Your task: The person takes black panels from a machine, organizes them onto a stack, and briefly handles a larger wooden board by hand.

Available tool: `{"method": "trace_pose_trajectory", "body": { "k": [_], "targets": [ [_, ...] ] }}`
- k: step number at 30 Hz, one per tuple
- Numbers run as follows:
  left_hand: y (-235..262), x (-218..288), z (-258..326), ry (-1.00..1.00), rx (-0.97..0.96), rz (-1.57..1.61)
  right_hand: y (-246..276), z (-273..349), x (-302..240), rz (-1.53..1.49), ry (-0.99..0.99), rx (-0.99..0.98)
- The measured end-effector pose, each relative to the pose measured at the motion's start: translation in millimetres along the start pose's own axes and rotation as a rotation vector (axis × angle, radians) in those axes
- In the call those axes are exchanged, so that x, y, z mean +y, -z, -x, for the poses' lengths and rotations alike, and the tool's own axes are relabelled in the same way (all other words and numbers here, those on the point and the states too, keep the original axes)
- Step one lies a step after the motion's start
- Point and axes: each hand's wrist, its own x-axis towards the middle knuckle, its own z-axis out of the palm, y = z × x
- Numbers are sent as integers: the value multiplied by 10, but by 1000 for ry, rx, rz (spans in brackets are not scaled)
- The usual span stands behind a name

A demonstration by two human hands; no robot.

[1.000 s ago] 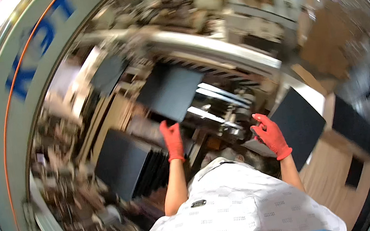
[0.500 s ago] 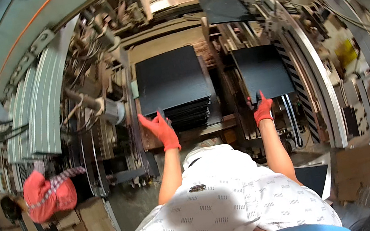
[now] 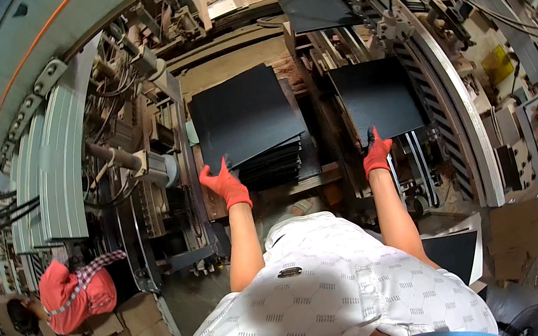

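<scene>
At the machine: left hand gripping top sheet of stack, right hand pinching single sheet; neither placed yet.

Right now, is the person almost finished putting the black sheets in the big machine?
Hard to say how close. Already done: one black sheet lies further up in the machine. In hand: the left hand lifts the top sheet of the stack, and the right hand touches another sheet on the rails. Left: the stack holds many sheets.
</scene>
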Motion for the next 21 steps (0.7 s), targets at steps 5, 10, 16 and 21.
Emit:
{"method": "trace_pose_trajectory", "body": {
  "k": [5,10,16,21],
  "targets": [
    [133,-50,294,391,-258,263,-74,-31,-120,-12,-62,74],
    [805,-310,336,-38,-720,-90,165,3,-113,-58,54,-42],
    [366,381,545,224,-614,82,792,1272,-931,-63,137,-179],
    [-293,624,731,367,-843,104,1743,2206,-1140,826,821,-140]
  ]
}}
